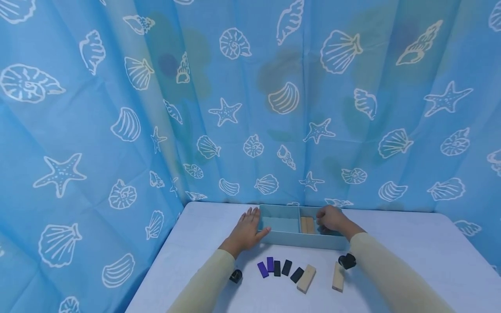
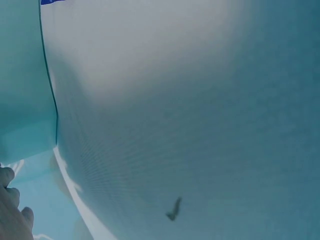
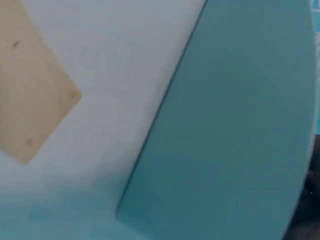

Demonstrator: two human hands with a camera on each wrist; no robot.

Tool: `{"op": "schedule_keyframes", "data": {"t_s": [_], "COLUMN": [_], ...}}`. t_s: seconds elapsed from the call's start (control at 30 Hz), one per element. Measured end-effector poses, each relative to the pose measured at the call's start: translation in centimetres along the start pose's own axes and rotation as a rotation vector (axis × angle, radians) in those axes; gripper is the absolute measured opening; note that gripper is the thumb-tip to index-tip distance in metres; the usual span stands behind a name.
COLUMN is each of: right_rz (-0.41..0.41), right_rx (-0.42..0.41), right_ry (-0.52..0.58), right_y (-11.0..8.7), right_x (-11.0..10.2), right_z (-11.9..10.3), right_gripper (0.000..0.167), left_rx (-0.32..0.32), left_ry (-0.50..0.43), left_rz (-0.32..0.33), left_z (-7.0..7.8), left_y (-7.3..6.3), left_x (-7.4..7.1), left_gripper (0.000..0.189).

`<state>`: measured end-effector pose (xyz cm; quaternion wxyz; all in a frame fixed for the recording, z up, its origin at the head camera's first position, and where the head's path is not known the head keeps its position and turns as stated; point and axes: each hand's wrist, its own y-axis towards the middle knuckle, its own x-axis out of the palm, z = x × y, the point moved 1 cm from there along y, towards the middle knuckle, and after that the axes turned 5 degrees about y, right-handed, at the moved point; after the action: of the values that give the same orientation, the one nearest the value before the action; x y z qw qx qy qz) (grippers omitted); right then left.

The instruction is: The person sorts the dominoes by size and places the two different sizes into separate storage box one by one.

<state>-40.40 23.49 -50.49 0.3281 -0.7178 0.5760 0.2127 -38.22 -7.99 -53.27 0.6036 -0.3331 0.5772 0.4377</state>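
- Left hand (image 1: 246, 228), fingers apart, touches the blue box (image 1: 285, 238) at nine o'clock.
- Purple blocks (image 1: 263, 270), black blocks (image 1: 287, 268), wooden blocks (image 1: 306, 279) lie toward six.
- Right hand (image 1: 332, 218) reaches inside at three, beside wooden pieces (image 1: 304, 225); I can't tell its grip.

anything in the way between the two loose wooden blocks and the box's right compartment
Yes: the box's front wall stands between the two loose wooden blocks and the right compartment. The right grip is also over that compartment's right part, and in the head view a black wrist device partly covers the right block.
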Motion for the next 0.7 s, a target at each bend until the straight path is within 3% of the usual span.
{"op": "schedule_keyframes", "data": {"t_s": [0.27,0.5,0.7], "right_rz": [0.059,0.136,0.153], "right_rx": [-0.095,-0.176,-0.206], "right_ry": [0.011,-0.045,-0.014], "right_y": [-2.6,-4.8,-6.4], "right_x": [-0.7,-1.2,-0.5], "right_z": [-0.6,-1.2,-1.4], "right_gripper": [0.030,0.012,0.010], "left_rx": [0.009,0.005,0.003], "left_ry": [0.017,0.027,0.023], "left_rz": [0.000,-0.007,-0.017], "left_z": [0.0,0.2,0.2], "left_y": [-0.1,-0.1,0.0], "left_x": [0.3,-0.5,-0.6], "left_gripper": [0.083,0.083,0.083]}}
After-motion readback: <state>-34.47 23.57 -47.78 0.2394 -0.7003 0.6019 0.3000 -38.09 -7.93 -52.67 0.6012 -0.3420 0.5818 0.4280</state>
